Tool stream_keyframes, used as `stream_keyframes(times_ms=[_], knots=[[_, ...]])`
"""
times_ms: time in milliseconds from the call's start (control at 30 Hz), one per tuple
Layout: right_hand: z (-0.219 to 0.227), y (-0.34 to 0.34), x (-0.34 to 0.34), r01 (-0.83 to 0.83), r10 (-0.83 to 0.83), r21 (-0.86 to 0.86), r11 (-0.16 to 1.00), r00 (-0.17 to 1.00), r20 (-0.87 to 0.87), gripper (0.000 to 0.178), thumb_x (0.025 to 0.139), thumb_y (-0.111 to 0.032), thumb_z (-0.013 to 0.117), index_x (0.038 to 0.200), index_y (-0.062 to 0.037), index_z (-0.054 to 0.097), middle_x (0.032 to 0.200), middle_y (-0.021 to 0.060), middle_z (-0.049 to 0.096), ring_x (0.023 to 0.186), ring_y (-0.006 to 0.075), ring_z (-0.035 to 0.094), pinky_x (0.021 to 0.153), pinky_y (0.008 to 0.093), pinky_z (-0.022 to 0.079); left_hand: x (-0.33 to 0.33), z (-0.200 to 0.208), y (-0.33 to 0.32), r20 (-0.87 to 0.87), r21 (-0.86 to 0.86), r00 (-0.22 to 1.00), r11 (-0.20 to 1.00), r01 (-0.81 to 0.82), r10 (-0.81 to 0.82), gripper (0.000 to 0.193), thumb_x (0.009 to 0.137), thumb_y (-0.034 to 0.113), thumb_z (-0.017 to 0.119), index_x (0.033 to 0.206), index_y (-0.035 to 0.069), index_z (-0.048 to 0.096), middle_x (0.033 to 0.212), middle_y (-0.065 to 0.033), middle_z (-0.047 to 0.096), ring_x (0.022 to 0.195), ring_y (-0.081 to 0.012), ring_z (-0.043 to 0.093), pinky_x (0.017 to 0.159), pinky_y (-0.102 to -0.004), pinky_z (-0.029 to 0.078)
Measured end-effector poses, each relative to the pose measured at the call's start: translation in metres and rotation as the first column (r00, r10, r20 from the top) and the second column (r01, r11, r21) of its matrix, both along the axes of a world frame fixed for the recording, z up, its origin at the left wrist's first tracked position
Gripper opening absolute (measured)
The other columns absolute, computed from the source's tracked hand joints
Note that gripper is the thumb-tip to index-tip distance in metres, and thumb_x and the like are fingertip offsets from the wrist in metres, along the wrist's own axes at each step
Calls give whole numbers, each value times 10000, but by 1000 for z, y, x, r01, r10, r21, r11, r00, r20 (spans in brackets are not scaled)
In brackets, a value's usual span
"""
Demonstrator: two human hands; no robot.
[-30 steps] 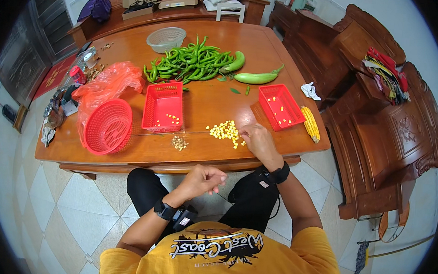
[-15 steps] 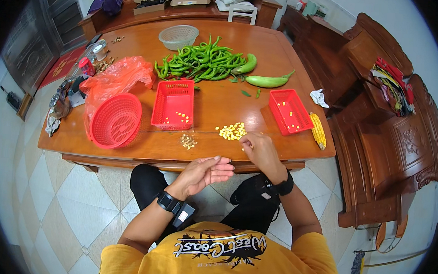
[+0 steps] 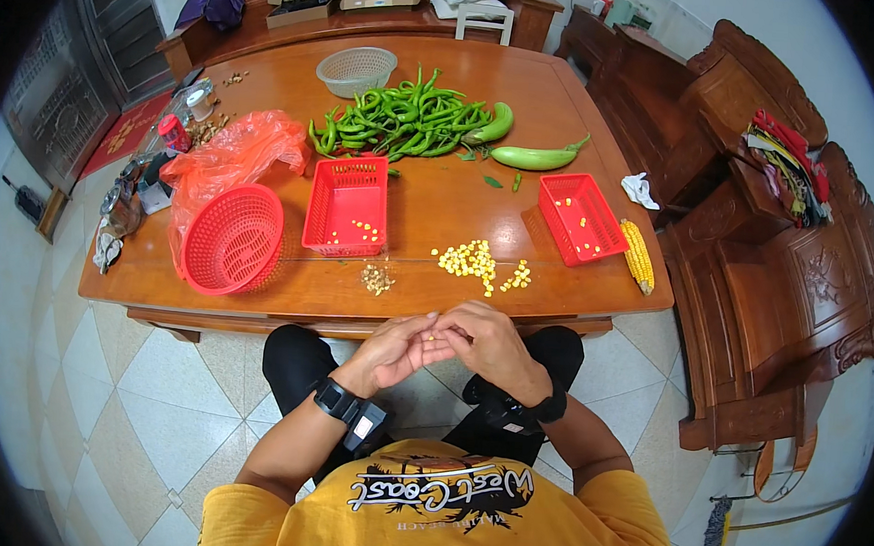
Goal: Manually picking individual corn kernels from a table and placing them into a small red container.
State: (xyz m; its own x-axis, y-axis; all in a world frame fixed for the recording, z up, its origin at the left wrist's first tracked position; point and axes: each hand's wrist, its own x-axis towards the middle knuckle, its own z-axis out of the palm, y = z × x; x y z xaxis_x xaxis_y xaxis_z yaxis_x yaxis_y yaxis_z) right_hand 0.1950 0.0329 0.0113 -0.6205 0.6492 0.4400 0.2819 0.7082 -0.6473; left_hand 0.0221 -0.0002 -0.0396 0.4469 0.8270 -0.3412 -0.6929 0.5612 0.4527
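Note:
Just off the table's front edge, my two hands meet. My left hand (image 3: pixel 392 354) is turned palm up with its fingers stretched out. Over them my right hand (image 3: pixel 487 348) bends down, its thumb and fingers pinched together. A small yellow corn kernel (image 3: pixel 431 337) shows at the right fingertips, against the left fingers; the pinch partly hides it. Beyond the hands lies a pile of corn kernels (image 3: pixel 468 261), with a smaller group of kernels (image 3: pixel 517 277) to its right. Brownish bits (image 3: pixel 377 278) are heaped left of the pile.
Two red rectangular baskets (image 3: pixel 347 207) (image 3: pixel 580 220) hold a few kernels. A corn cob (image 3: pixel 637 256) lies at the right edge, a round red basket (image 3: pixel 234 240) on the left beside an orange plastic bag (image 3: pixel 232 156). Green peppers (image 3: pixel 406 119) and a pale green gourd (image 3: pixel 538 158) lie farther back.
My right hand has moved from the kernel pile down and left to my left hand, uncovering the smaller kernel group on the table. The left hand stays about where it was.

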Motion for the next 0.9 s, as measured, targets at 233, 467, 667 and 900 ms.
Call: stream_keyframes(times_ms=[233, 467, 667, 900], knots=[[-1, 0, 28, 183, -188, -125, 975, 982, -30, 69, 768, 4, 635, 835, 8, 621, 794, 144, 625, 747, 296, 612, 656, 346, 485, -36, 59, 14, -249, 293, 943, 945, -144, 221, 313, 945, 148, 502, 1163, -72, 546, 1093, -194, 622, 1002, -265, 629, 898, -354, 519], [-11, -3, 50, 273, -284, -203, 940, 959, -27, 75, 775, 21, 637, 847, 28, 614, 778, 142, 625, 717, 244, 640, 626, 300, 497, -91, 81, 50, -468, 640, 671, 744, -191, 575, 287, 934, 142, 531, 1141, -50, 582, 1104, -147, 630, 1010, -213, 617, 918, -328, 484], [-17, -5, 58, 316, -333, -229, 921, 942, -38, 77, 773, 7, 655, 846, 16, 630, 750, 115, 623, 664, 185, 621, 599, 264, 484, -97, 78, 62, -648, 758, 67, 636, 143, 758, 275, 852, 110, 622, 1101, -6, 628, 1062, -161, 648, 973, -207, 619, 858, -318, 475], [-28, -7, 63, 333, -353, -256, 908, 935, -35, 76, 784, 0, 645, 854, 21, 622, 751, 128, 623, 655, 203, 627, 591, 275, 489, -30, 79, 58, -559, 760, 1, 512, 400, 829, 156, 793, 34, 649, 943, -4, 670, 908, -150, 660, 816, -250, 648, 681, -339, 506]])
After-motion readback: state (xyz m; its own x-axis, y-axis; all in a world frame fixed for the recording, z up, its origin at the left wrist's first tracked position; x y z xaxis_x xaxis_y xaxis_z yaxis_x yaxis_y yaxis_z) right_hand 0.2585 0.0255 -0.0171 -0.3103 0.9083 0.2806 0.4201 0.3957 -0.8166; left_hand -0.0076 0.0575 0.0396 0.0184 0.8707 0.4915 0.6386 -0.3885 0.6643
